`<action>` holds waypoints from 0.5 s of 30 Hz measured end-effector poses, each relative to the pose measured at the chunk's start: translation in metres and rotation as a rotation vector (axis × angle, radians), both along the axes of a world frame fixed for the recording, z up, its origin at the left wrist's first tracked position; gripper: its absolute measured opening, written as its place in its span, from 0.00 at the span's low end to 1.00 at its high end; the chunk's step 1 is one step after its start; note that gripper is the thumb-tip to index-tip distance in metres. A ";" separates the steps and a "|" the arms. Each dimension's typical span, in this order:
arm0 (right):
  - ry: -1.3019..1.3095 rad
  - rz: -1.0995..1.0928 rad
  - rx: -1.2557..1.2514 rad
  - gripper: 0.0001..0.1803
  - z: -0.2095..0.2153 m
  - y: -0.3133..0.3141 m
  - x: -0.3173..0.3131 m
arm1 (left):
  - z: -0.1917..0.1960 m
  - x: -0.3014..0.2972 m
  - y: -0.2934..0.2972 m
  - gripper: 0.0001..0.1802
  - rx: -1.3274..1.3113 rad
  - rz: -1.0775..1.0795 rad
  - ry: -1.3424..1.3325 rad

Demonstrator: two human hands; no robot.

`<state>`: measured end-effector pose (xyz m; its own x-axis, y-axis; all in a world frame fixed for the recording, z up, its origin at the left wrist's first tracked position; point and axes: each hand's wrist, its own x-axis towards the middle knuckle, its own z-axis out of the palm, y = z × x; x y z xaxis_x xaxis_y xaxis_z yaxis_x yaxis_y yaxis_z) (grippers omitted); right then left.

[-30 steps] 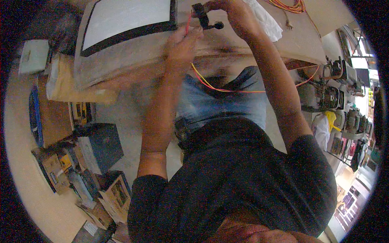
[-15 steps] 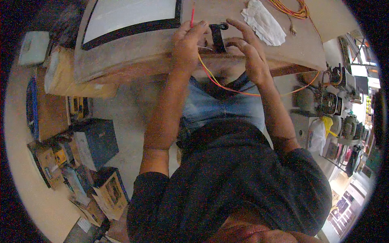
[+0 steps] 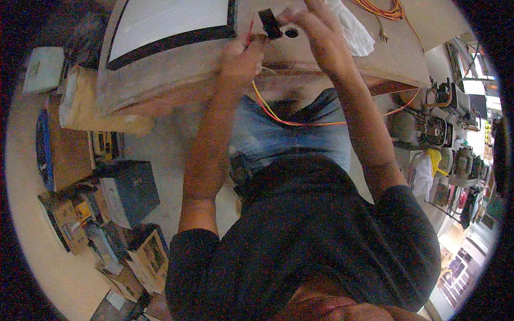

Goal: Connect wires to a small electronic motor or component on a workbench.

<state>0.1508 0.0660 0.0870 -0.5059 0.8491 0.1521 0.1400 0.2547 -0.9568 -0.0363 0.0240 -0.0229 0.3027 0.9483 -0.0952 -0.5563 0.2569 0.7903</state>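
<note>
My left hand (image 3: 242, 58) is closed over the table's near edge, gripping a thin red-and-yellow wire (image 3: 266, 108). Its red end (image 3: 250, 31) sticks up past my thumb, and the rest hangs in a loop across my lap toward the right. A short, flat black strip (image 3: 269, 24) stands tilted at my left fingertips; whether they pinch it is unclear. My right hand (image 3: 324, 40) reaches over the table to the right of the strip, its fingers smeared by motion. Between the hands, a small black ring-shaped thing (image 3: 291, 32) lies on the tabletop.
A white panel with a black frame (image 3: 171, 32) lies on the table (image 3: 160, 80) at left. To the right are a crumpled white cloth (image 3: 356, 32) and a coil of orange-yellow wire (image 3: 380, 8). Boxes (image 3: 128, 192) stand on the floor at left, machines (image 3: 428, 125) at right.
My right hand has moved up and farther over the table. The black strip has shifted up and left, away from the black ring. My left hand has dropped slightly, still holding the wire.
</note>
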 end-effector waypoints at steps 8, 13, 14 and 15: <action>-0.130 -0.002 0.201 0.41 -0.031 -0.010 0.028 | 0.027 0.041 0.012 0.22 -0.277 0.115 0.165; -0.041 0.165 0.044 0.42 -0.023 -0.035 0.011 | 0.014 0.006 -0.007 0.24 -0.131 0.119 0.238; -0.030 0.161 0.081 0.42 -0.031 -0.032 0.012 | 0.025 0.006 -0.012 0.24 -0.166 0.153 0.256; -0.072 0.158 0.220 0.41 -0.040 -0.028 0.014 | 0.023 0.006 -0.010 0.24 -0.134 0.149 0.264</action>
<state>0.1651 0.0379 0.0469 -0.6455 0.7096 0.2827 0.1481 0.4794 -0.8650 -0.0303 0.0139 0.0003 0.1100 0.9540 -0.2790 -0.3764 0.2998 0.8766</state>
